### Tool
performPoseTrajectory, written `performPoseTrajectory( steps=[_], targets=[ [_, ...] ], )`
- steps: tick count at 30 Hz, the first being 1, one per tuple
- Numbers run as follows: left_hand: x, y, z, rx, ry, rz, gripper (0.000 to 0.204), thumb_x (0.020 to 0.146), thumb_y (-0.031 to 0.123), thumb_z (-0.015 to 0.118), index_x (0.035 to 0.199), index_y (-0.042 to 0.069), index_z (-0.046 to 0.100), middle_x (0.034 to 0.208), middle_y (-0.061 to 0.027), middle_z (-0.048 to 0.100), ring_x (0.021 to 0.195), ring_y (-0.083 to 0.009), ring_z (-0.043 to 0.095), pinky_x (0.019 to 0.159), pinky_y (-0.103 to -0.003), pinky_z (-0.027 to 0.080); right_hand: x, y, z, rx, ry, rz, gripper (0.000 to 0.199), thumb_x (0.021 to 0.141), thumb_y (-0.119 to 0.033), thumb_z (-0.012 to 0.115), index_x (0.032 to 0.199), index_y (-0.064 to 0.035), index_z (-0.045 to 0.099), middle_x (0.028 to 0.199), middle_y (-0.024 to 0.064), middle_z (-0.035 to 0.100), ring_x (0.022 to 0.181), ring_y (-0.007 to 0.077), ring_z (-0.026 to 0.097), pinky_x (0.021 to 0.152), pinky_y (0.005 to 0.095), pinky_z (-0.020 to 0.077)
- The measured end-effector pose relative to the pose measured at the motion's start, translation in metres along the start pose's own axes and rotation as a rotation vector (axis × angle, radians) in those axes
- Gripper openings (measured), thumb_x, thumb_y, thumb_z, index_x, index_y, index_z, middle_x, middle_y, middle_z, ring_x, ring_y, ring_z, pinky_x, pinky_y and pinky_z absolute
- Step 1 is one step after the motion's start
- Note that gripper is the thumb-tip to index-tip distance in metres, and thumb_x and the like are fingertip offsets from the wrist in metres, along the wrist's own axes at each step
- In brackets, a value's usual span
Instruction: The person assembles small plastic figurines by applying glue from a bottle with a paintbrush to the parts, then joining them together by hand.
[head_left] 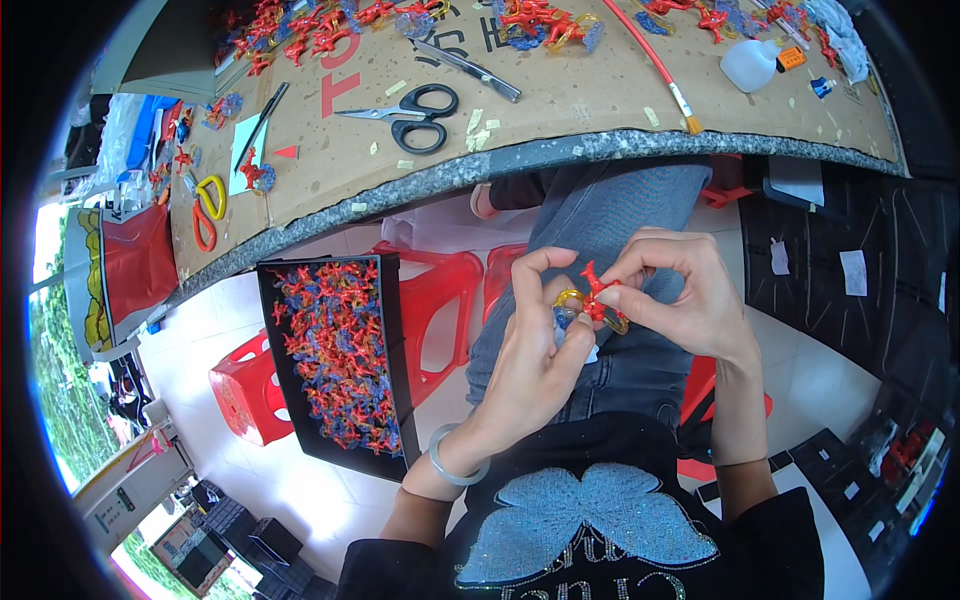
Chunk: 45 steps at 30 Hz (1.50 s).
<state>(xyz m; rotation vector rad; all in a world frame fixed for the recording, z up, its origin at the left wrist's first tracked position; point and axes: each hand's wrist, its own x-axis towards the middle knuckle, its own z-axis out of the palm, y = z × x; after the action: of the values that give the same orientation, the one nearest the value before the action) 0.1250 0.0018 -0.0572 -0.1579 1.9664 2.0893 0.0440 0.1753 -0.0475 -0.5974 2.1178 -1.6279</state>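
Note:
Above my lap, both hands are closed on one small plastic figurine (pixel 597 290), red with yellow and blue parts. My left hand (pixel 540 345) grips its blue and yellow side between thumb and fingers. Thumb and forefinger of my right hand (pixel 670 285) pinch the red part from the other side. The fingers hide some of the figurine. To the left, a black tray (pixel 402 365) holds a heap of similar red, blue and yellow figurines (pixel 335 350); it rests by red plastic stools (pixel 435 310).
On the cardboard-covered table (pixel 560 115) lie black-handled scissors (pixel 415 115), a utility knife (pixel 470 72), a red-handled brush (pixel 655 65), a white bottle (pixel 750 66) and more figurines (pixel 320 35). Orange-and-yellow scissors (pixel 208 210) lie near its left edge. Black trays (pixel 850 250) stand at the right.

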Motion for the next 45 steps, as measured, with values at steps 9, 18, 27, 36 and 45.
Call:
performPoseTrajectory(
  steps=[9,18,27,36,45],
  targets=[
    [0.0,0.003,0.0,-0.001,-0.002,-0.03,0.047,0.089,-0.001,0.045,0.131,0.0,0.023,0.103,-0.017,0.058,0.09,-0.0178,0.057,0.073,-0.029,0.046,0.001,-0.004,-0.001,-0.071,0.007,-0.047,0.011,0.075,-0.004,0.071,0.081,0.0049,0.067,0.068,0.0089,0.06,0.063,0.0147,0.058,0.059,0.0274,0.045],
    [0.001,-0.002,0.0,-0.052,0.001,-0.015,0.047,0.089,-0.003,0.045,0.13,0.0,0.024,0.104,-0.0161,0.057,0.092,-0.0171,0.057,0.074,-0.029,0.047,0.002,-0.004,0.0,-0.079,0.004,-0.036,0.01,0.075,-0.003,0.071,0.08,0.0046,0.066,0.068,0.0091,0.06,0.062,0.015,0.057,0.058,0.0283,0.0447],
    [0.001,-0.004,-0.001,-0.075,-0.002,-0.059,0.047,0.088,-0.003,0.045,0.13,0.0,0.024,0.102,-0.0146,0.056,0.092,-0.0161,0.057,0.08,-0.029,0.046,0.003,-0.003,0.001,-0.08,0.002,-0.026,0.01,0.075,-0.003,0.071,0.08,0.0048,0.067,0.067,0.0094,0.061,0.061,0.0149,0.057,0.057,0.0281,0.0444],
    [0.002,0.0,-0.003,-0.024,0.018,-0.038,0.048,0.088,-0.002,0.046,0.131,0.001,0.025,0.097,-0.0123,0.057,0.085,-0.0126,0.054,0.072,-0.026,0.044,0.003,0.001,0.002,-0.038,0.009,-0.012,0.01,0.077,-0.005,0.072,0.081,0.0036,0.068,0.068,0.0084,0.062,0.062,0.0135,0.058,0.057,0.0275,0.044],
    [0.008,0.003,-0.018,-0.513,-0.063,-0.261,0.04,0.099,0.026,0.044,0.13,0.003,0.034,0.099,-0.0131,0.062,0.085,-0.0124,0.059,0.071,-0.023,0.046,0.001,0.015,-0.007,0.207,-0.044,0.002,0.013,0.079,-0.01,0.075,0.089,-0.0011,0.074,0.075,0.0056,0.067,0.065,0.0101,0.055,0.059,0.0242,0.039]
  ],
)
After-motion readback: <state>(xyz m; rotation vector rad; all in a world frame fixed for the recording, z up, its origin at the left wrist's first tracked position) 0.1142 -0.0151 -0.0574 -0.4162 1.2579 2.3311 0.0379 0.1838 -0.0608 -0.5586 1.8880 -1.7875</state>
